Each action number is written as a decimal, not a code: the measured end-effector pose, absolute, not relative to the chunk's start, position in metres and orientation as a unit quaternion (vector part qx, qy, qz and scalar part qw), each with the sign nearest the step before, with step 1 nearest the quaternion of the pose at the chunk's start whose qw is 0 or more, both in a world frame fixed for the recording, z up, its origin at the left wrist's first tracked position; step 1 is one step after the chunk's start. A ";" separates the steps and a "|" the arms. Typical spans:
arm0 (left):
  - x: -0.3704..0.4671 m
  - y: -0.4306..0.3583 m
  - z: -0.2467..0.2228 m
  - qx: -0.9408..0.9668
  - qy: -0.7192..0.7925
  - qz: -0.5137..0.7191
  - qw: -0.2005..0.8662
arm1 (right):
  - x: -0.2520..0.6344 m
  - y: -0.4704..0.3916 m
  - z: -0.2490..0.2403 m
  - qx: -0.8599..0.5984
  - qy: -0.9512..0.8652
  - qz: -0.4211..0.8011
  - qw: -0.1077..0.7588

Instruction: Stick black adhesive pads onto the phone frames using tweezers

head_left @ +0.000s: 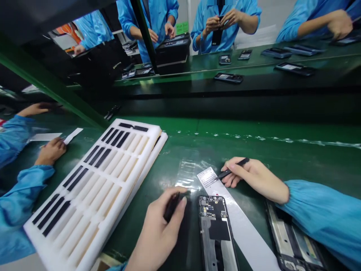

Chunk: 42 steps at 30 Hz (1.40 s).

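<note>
- And here's the opened phone (217, 229), lying just right of the left hand (160, 226), with the white strip (245, 229) running along its right side.
- The left hand's fingers are curled, thumb and forefinger closing round a small dark object (172, 206); what it is, one cannot tell.
- Over on the right, the right hand (251, 175) has its fingers pinching the black tweezers (232, 168), tips down at the dotted patch (209, 178) at the strip's far end!
- Clear film (188, 173) lies just left of that patch.
- To the left, the white foam tray (96, 188) slants across, its right edge well apart from the phone.
- A second opened phone (296, 241) sits near the right forearm.
- Green tabletop (318, 162) stretches open beyond the right hand.
</note>
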<state>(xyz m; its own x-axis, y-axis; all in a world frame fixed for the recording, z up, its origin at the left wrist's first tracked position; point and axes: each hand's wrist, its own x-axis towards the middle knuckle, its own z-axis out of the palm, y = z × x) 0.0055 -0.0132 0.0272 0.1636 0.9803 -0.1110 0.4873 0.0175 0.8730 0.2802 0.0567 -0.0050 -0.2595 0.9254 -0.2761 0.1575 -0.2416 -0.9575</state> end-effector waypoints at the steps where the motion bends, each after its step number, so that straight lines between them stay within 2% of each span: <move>1: 0.005 -0.010 0.025 0.713 0.546 0.236 0.371 | 0.280 0.056 -0.009 -0.505 -0.535 0.603 0.307; 3: 0.008 -0.003 0.023 0.825 0.482 0.107 0.274 | 0.279 0.053 -0.014 -0.488 -0.553 0.608 0.294; 6: 0.021 0.006 0.022 0.890 0.423 -0.054 0.162 | 0.277 0.052 -0.016 -0.482 -0.557 0.608 0.296; 11: 0.034 0.013 0.023 0.908 0.377 -0.142 0.119 | 0.276 0.053 -0.018 -0.473 -0.551 0.610 0.317; 19: 0.032 0.017 0.024 0.912 0.371 -0.157 0.081 | 0.280 0.053 -0.015 -0.472 -0.535 0.610 0.344; 24: 0.006 0.006 0.028 0.931 0.338 -0.121 0.067 | 0.276 0.034 -0.004 -0.424 -0.545 0.665 0.284; 27: -0.018 -0.008 0.025 0.935 0.341 -0.089 0.048 | 0.269 0.031 0.002 -0.456 -0.556 0.632 0.291; 31: -0.034 -0.020 0.019 0.926 0.360 -0.104 0.046 | 0.256 0.037 0.004 -0.484 -0.566 0.591 0.310; 42: -0.018 -0.023 0.012 0.920 0.361 -0.138 0.066 | 0.241 0.037 -0.016 -0.477 -0.538 0.630 0.294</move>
<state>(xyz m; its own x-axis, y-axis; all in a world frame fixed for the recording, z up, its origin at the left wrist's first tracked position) -0.0179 -0.0230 0.0121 0.7008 0.6467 -0.3012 0.6829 -0.7302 0.0209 0.2407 0.0371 -0.0161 -0.3724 0.8837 -0.2835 0.1420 -0.2476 -0.9584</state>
